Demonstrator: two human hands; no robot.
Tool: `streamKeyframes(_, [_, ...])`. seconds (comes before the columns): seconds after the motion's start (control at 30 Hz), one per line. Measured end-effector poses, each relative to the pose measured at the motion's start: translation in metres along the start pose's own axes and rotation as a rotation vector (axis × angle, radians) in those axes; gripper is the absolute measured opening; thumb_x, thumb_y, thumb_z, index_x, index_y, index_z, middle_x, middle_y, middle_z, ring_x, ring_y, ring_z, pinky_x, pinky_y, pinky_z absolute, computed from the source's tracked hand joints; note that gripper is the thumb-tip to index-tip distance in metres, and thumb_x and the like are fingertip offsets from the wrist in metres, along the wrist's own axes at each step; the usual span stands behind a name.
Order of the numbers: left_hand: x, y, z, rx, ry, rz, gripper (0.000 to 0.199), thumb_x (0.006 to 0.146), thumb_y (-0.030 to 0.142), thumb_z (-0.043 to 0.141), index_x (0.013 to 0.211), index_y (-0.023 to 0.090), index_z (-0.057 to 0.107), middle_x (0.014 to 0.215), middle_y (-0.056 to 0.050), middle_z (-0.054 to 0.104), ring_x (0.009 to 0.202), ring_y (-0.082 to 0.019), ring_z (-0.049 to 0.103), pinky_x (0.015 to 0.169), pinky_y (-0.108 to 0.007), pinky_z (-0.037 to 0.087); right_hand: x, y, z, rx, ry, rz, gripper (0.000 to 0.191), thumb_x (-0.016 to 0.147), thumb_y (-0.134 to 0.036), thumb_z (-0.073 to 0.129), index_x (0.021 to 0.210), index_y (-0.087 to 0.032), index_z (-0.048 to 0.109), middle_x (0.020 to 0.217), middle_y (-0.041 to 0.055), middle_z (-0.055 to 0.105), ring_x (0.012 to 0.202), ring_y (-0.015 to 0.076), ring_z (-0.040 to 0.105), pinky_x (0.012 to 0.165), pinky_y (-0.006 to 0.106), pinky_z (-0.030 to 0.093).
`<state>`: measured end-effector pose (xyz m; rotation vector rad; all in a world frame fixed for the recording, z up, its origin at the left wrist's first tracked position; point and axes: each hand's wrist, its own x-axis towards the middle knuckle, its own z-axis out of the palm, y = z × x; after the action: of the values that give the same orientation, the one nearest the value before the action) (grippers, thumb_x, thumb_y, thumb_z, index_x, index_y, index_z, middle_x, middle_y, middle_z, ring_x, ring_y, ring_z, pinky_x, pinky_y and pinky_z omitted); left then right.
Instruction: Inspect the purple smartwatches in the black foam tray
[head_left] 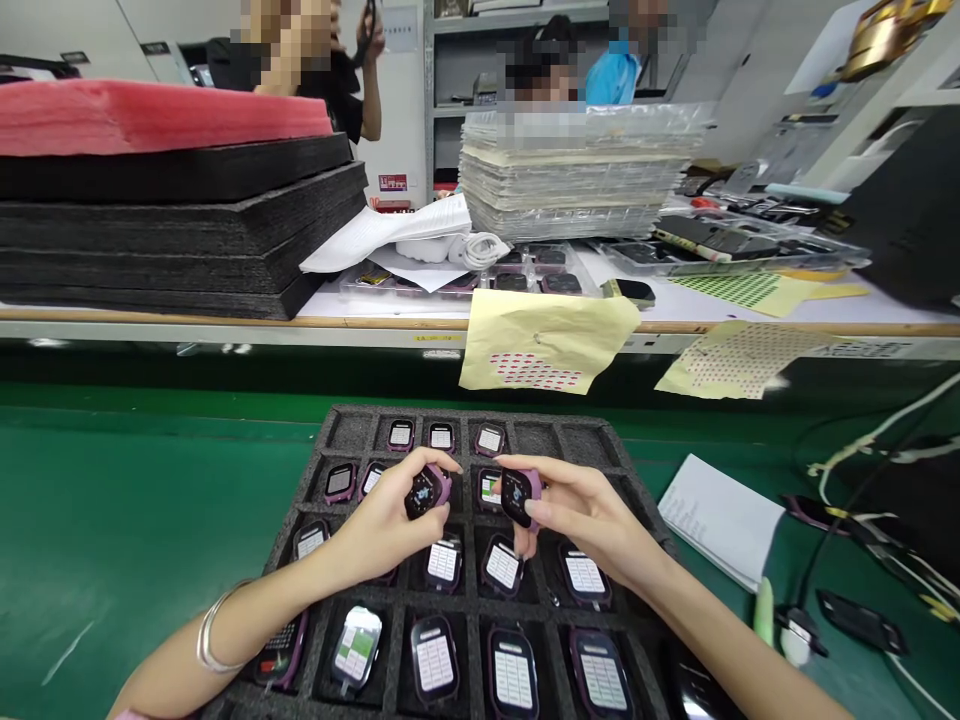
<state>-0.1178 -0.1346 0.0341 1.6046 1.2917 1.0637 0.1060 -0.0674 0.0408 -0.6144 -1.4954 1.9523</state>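
Over green mat [150, 520], purple watch [426, 491], lit dark screen, in left hand [386, 525].

At ten o'clock, black foam sheets [172, 220] are stacked under a pink foam sheet [150, 112]. At twelve o'clock stands a pile of clear trays [577, 175]. A yellow sheet [544, 340] hangs off the table [225, 322] edge. At three o'clock lie a white paper [720, 518] and cables [877, 450].
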Motion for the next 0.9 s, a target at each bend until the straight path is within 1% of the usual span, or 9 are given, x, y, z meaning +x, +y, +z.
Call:
streamKeyframes(0.2, [0.000, 0.003, 0.001, 0.018, 0.006, 0.014, 0.034, 0.078, 0.011, 0.053, 0.111, 0.019, 0.051, 0.098, -0.003, 0.058, 0.091, -0.017, 0.054, 0.084, -0.027, 0.043, 0.001, 0.000, -0.001, 0.002, -0.027, -0.015, 0.041, 0.082, -0.023, 0.070, 0.122, -0.014, 0.062, 0.082, 0.0067, 0.070, 0.057, 0.0176, 0.068, 0.056, 0.030, 0.055])
streamKeyframes(0.37, [0.000, 0.004, 0.002, 0.043, -0.010, 0.030, 0.025, 0.075, 0.007, 0.050, 0.097, 0.020, 0.051, 0.089, 0.000, 0.057, 0.083, -0.014, 0.054, 0.078, -0.024, 0.042, 0.002, 0.003, -0.007, -0.066, -0.083, -0.003, 0.038, 0.086, -0.019, 0.066, 0.123, -0.012, 0.060, 0.069, 0.0066, 0.072, 0.057, 0.0192, 0.069, 0.058, 0.031, 0.055])
streamKeyframes(0.47, [0.000, 0.003, 0.002, 0.056, 0.016, 0.030, 0.026, 0.076, 0.008, 0.051, 0.099, 0.020, 0.050, 0.089, 0.000, 0.057, 0.082, -0.014, 0.053, 0.077, -0.024, 0.042, 0.002, 0.003, -0.006, -0.095, -0.054, -0.017, 0.038, 0.086, -0.020, 0.065, 0.123, -0.012, 0.059, 0.067, 0.0061, 0.072, 0.057, 0.0186, 0.068, 0.058, 0.029, 0.055])
streamKeyframes(0.57, [0.000, 0.003, 0.002, 0.064, 0.025, 0.038, 0.031, 0.076, 0.009, 0.053, 0.104, 0.020, 0.050, 0.091, 0.000, 0.057, 0.084, -0.015, 0.053, 0.079, -0.025, 0.041, 0.000, 0.003, -0.003, -0.091, -0.017, -0.028, 0.039, 0.085, -0.021, 0.066, 0.123, -0.012, 0.060, 0.070, 0.0059, 0.072, 0.057, 0.0176, 0.067, 0.058, 0.028, 0.054])
streamKeyframes(0.73, [-0.001, 0.004, 0.001, 0.076, -0.039, 0.048, 0.021, 0.075, 0.009, 0.053, 0.093, 0.020, 0.050, 0.088, 0.001, 0.057, 0.083, -0.014, 0.053, 0.078, -0.024, 0.041, 0.000, 0.003, -0.005, -0.097, -0.015, -0.015, 0.037, 0.087, -0.020, 0.064, 0.123, -0.012, 0.060, 0.066, 0.0056, 0.071, 0.057, 0.0172, 0.067, 0.058, 0.027, 0.054])
streamKeyframes(0.9, [0.000, 0.002, 0.002, 0.084, -0.025, 0.048, 0.031, 0.078, 0.011, 0.054, 0.106, 0.022, 0.049, 0.095, 0.000, 0.057, 0.088, -0.014, 0.053, 0.081, -0.024, 0.041, 0.002, 0.003, -0.010, -0.079, -0.070, -0.022, 0.040, 0.087, -0.020, 0.065, 0.125, -0.013, 0.058, 0.068, 0.0064, 0.071, 0.059, 0.0180, 0.068, 0.058, 0.028, 0.055])
